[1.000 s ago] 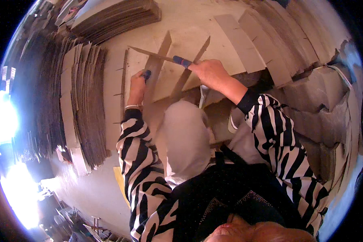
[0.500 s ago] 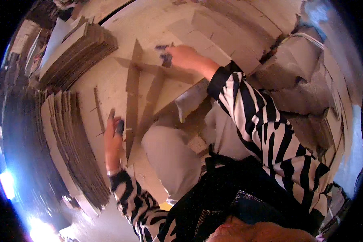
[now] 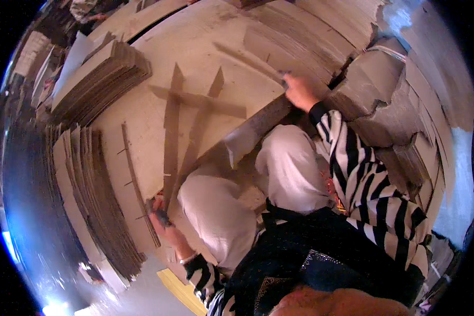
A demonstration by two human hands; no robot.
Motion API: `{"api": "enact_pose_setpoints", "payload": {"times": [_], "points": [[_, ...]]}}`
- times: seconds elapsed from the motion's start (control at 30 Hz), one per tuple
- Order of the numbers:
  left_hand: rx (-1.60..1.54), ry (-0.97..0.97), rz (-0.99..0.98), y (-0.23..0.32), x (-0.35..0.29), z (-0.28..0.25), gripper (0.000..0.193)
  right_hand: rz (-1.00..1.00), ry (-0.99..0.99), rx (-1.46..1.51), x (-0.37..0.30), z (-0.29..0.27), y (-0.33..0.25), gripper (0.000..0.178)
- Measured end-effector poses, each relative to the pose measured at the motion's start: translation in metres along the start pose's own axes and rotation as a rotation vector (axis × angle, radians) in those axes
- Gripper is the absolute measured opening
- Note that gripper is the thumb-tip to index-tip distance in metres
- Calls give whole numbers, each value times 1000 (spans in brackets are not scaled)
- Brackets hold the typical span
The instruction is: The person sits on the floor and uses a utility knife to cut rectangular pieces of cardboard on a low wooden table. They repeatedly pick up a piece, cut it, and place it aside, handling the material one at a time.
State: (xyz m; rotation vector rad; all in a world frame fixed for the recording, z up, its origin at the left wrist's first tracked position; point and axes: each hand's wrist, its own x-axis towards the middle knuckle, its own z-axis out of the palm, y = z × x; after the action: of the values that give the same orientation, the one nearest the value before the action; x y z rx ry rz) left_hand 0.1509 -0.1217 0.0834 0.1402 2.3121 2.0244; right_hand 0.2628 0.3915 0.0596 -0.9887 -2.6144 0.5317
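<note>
While both hands work flat cardboard, slotted strips lie crossed on a large sheet.
Left hand [image 3: 160,216] grips a strip's [image 3: 169,152] near end; right hand [image 3: 298,90] clenches the brown corrugated sheet's [image 3: 205,58] far edge.

Cardboard sheet [image 3: 205,68]: matt brown corrugated board, smooth face.
Interlocked cardboard strips [image 3: 195,100]: same matt board, with rough cut edges.
Stacked cardboard sheets [image 3: 97,71]: ribbed, fluted edges showing.
Sleeves [image 3: 363,174]: soft striped black-and-white cloth.
Trousers [image 3: 289,168]: pale matt cloth.
</note>
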Motion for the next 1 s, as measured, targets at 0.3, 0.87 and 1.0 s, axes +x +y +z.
{"api": "enact_pose_setpoints", "payload": {"times": [0.3,0.87,1.0], "points": [[260,-227,258,5,82,142,31,-512,72,287,3,-81,-127,23],[1238,-54,429,36,148,138,23,-629,-300,271,-17,-51,-188,24],[1138,60,649,32,153,133,26,-650,-231,264,-13,-51,-195,19]]}}
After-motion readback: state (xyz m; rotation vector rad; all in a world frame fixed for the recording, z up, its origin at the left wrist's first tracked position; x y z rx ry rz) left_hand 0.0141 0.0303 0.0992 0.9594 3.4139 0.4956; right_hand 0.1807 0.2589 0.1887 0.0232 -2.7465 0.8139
